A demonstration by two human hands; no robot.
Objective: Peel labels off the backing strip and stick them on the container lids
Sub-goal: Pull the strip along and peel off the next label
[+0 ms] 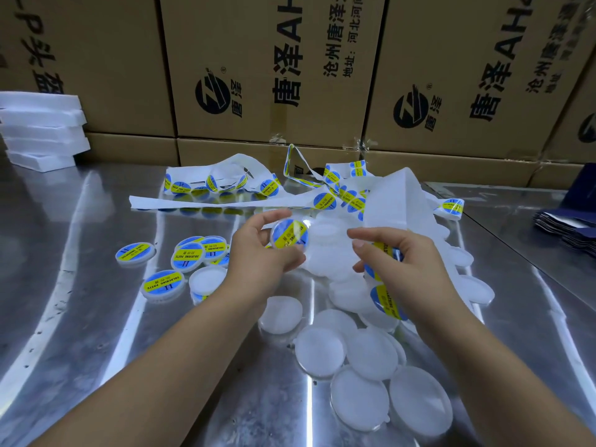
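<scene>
The left hand (258, 258) held one lid (289, 237) tilted up toward the camera, its grip pinching the rim between thumb and curled fingers; a blue-and-yellow label already covered the lid's face. The right hand (406, 262) had its grip closed on the backing strip (392, 204), thumb and fingers pinching it; the strip rose behind that hand and trailed down past the wrist, where an unpeeled label (387, 301) showed.

Judged from how things lay, the job was well short of half done. A small group of labelled lids (185, 256) sat on the steel surface (80, 285) just left of the hands; a much larger heap of plain lids (358, 353) lay beneath and in front of the right hand, none of them labelled. Farther back, loops of unused labels (325, 201) lay tangled with a spent strip (193, 203), so supply looked ample.

The lid in hand seemed ready to join the finished group; after that, a fresh label would need peeling and a plain lid picking up. Cardboard cartons (258, 75) stood behind.
</scene>
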